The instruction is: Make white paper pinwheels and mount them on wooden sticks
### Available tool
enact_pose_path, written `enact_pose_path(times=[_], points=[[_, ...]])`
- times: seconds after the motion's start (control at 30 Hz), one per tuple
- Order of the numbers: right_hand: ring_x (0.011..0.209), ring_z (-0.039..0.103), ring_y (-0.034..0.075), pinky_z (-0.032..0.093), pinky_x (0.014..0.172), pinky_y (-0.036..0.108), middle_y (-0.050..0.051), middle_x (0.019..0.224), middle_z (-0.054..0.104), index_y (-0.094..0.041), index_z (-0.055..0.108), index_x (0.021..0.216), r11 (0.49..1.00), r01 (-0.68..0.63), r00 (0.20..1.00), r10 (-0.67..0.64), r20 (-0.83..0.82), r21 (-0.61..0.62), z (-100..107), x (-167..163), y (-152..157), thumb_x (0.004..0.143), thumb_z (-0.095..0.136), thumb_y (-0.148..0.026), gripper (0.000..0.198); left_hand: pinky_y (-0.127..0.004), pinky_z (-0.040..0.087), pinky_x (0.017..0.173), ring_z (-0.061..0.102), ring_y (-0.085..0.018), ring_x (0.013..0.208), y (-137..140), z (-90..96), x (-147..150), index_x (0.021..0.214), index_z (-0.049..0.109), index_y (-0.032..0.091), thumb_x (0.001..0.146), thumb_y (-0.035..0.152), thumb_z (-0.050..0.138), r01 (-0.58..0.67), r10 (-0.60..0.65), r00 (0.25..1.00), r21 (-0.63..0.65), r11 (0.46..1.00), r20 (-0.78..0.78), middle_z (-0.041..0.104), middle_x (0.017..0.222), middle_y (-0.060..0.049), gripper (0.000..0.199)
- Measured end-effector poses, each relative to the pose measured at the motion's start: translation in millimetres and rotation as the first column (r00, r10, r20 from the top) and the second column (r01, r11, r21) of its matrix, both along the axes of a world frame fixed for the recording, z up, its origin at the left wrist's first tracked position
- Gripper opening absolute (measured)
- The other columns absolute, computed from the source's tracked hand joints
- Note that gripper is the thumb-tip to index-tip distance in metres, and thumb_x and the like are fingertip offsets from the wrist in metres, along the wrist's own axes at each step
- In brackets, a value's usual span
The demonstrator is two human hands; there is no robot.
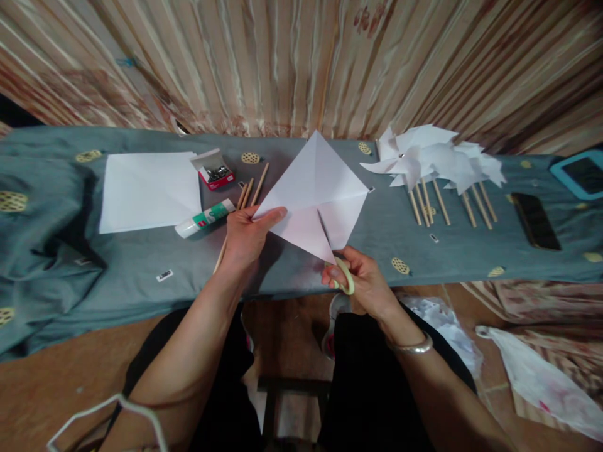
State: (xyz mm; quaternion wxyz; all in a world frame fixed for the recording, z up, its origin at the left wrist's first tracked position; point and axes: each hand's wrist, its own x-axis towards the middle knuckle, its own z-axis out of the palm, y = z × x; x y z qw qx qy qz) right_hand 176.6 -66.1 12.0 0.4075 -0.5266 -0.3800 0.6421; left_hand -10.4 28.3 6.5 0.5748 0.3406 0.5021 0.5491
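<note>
My left hand (249, 232) pinches the left corner of a white square of paper (301, 188), thumb on top. The paper is held up like a diamond above the table, with crease lines crossing it. Pale yellow-handled scissors (347, 276) are in my right hand (360, 279), fingers through the loops. Their blades lie at a slit that runs from the paper's lower corner toward its middle; the paper partly hides them. Several wooden sticks (247, 193) lie just behind my left hand, partly covered by it.
On the cloth-covered table (292, 276), a stack of white paper (151, 191), a glue stick (205, 218) and an open red box of small metal pins (217, 174) lie left. Several paper pinwheels (433, 157) on sticks, a dark phone (536, 221) and a blue-framed device (581, 174) lie right.
</note>
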Motion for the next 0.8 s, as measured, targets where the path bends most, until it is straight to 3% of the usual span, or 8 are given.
enact_pose_path(times=[0.5, 0.6, 0.7, 0.8], points=[[0.049, 0.058, 0.008, 0.048, 0.05, 0.022, -0.005, 0.06, 0.067, -0.021, 0.064, 0.094, 1.0, 0.002, 1.0, -0.002, 0.019, -0.013, 3.3, -1.8, 0.9, 0.064, 0.084, -0.053, 0.049, -0.036, 0.058, 0.075, 0.07, -0.022, 0.074, -2.2, 2.5, 1.7, 0.071, 0.075, 0.019, 0.056, 0.028, 0.087, -0.011, 0.01, 1.0, -0.008, 1.0, -0.002, 0.076, 0.076, -0.003, 0.022], [0.051, 0.059, 0.009, 0.049, 0.051, 0.023, -0.005, 0.062, 0.068, -0.021, 0.063, 0.1, 1.0, -0.007, 1.0, 0.007, 0.009, -0.018, 5.0, -2.9, -0.9, 0.064, 0.084, -0.055, 0.054, -0.035, 0.057, 0.074, 0.071, -0.021, 0.074, -2.6, 2.9, 2.6, 0.071, 0.075, 0.019, 0.058, 0.025, 0.086, -0.022, 0.022, 1.0, -0.011, 1.0, -0.005, 0.075, 0.076, -0.003, 0.019], [0.054, 0.06, 0.01, 0.05, 0.053, 0.024, -0.003, 0.068, 0.069, -0.022, 0.062, 0.106, 0.997, -0.066, 0.997, 0.065, -0.05, -0.026, 7.9, -1.8, -4.3, 0.061, 0.084, -0.058, 0.063, -0.033, 0.057, 0.074, 0.07, -0.02, 0.073, -0.4, 3.2, 0.2, 0.072, 0.076, 0.018, 0.056, 0.025, 0.086, -0.037, 0.037, 0.999, 0.01, 0.999, -0.002, 0.075, 0.076, -0.003, 0.02], [0.053, 0.056, 0.008, 0.045, 0.049, 0.022, -0.002, 0.07, 0.069, -0.021, 0.063, 0.112, 0.972, -0.222, 0.973, 0.217, -0.084, -0.069, 13.9, 10.1, -10.7, 0.062, 0.085, -0.055, 0.064, -0.03, 0.055, 0.071, 0.068, -0.017, 0.067, 4.0, 4.6, -8.2, 0.072, 0.076, 0.018, 0.055, 0.025, 0.086, -0.087, 0.086, 0.996, 0.034, 0.996, 0.031, 0.075, 0.074, -0.002, 0.021]])
